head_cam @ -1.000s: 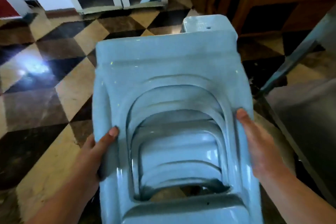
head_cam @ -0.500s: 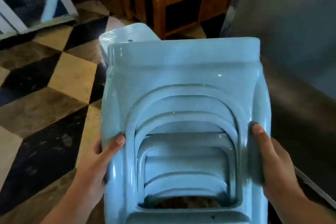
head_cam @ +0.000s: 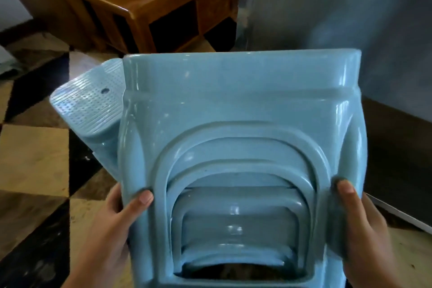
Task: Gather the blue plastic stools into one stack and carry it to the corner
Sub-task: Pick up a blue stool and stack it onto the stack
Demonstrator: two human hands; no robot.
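The brown wooden cabinet (head_cam: 149, 14) has slid left and a grey wall (head_cam: 339, 7) now fills the right. The stack of nested blue plastic stools (head_cam: 233, 112), below the cabinet, stays gripped by left hand (head_cam: 117, 224) and right hand (head_cam: 360, 224); another blue stool (head_cam: 88, 105) stands left.

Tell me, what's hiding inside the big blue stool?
More blue stools are nested inside the outer stool, their arches showing. How many, I can't tell. Both hands grip its sides.
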